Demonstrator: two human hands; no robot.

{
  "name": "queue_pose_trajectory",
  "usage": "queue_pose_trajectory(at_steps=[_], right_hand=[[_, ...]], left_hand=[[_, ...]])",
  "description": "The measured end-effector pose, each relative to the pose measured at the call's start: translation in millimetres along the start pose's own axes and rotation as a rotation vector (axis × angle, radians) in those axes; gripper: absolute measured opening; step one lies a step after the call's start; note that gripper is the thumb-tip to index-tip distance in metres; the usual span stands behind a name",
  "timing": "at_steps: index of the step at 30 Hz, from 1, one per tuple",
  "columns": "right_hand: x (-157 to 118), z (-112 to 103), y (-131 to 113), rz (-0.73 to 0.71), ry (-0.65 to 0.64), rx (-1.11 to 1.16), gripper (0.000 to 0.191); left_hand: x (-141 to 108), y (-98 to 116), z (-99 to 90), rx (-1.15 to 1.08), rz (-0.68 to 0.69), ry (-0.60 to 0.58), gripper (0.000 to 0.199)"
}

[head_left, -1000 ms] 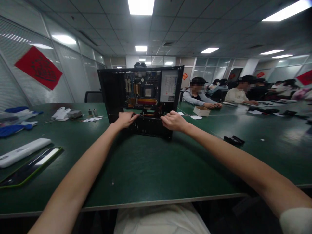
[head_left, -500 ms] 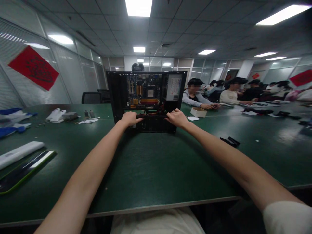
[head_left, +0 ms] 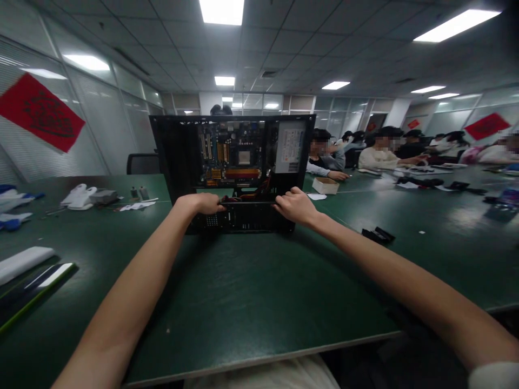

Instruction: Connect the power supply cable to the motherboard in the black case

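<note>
A black computer case [head_left: 172, 156] stands upright on the green table, its open side facing me. Inside it show a motherboard [head_left: 244, 146] with brown and red slots, a power supply [head_left: 288, 145] with a white label at the upper right, and a bundle of cables [head_left: 263, 188] below. My left hand [head_left: 200, 204] is closed over the lower front edge of the case, left of its middle. On the same edge, farther right, my right hand [head_left: 295, 206] grips with bent fingers. The fingertips of both hands are partly hidden behind the edge.
On the green table [head_left: 243, 302], a white panel [head_left: 24, 263] and a dark green-edged panel [head_left: 36, 289] lie at left. A small box [head_left: 325, 185] and black parts [head_left: 378, 234] are at right. Several people sit beyond, including one in a cream top [head_left: 377, 158].
The case has come nearer to me and looks larger, with both hands still on its lower edge. The view has turned slightly to the right.
</note>
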State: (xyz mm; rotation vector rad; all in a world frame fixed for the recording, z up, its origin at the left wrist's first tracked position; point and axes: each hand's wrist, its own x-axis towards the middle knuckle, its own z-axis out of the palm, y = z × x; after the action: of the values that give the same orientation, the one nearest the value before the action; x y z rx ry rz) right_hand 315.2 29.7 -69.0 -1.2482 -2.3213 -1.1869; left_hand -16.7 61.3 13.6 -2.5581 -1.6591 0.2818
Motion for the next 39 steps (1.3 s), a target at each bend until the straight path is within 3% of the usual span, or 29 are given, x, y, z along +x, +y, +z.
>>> queue_pose_trajectory(at_steps=[6, 10, 14, 21, 29, 35, 39], right_hand=[[-33, -28, -2, -0.08, 0.14, 0.042, 0.038], [-35, -33, 0, -0.112, 0.177, 0.013, 0.046], [-33, -34, 0, -0.119, 0.195, 0.011, 0.05], [-32, -35, 1, -0.118, 0.178, 0.047, 0.05], [-31, -36, 3, -0.136, 0.2, 0.067, 0.048], [-31, -40, -1, -0.089, 0.114, 0.081, 0.045], [-39, -61, 4, -0.191, 0.0, 0.088, 0.031]], left_hand=[[-37, 3, -25.9, -0.098, 0.08, -0.137, 0.053], [-48, 1, -36.1, -0.204, 0.169, -0.013, 0.046], [-39, 2, -31.6, -0.188, 0.221, 0.149, 0.043], [-20, 6, -16.9, -0.261, 0.237, -0.06, 0.038], [-23, 11, -31.8, -0.24, 0.361, 0.118, 0.042], [-52, 26, -55.6, -0.221, 0.297, 0.17, 0.056], [-62, 29, -61.3, -0.231, 0.311, 0.18, 0.057]])
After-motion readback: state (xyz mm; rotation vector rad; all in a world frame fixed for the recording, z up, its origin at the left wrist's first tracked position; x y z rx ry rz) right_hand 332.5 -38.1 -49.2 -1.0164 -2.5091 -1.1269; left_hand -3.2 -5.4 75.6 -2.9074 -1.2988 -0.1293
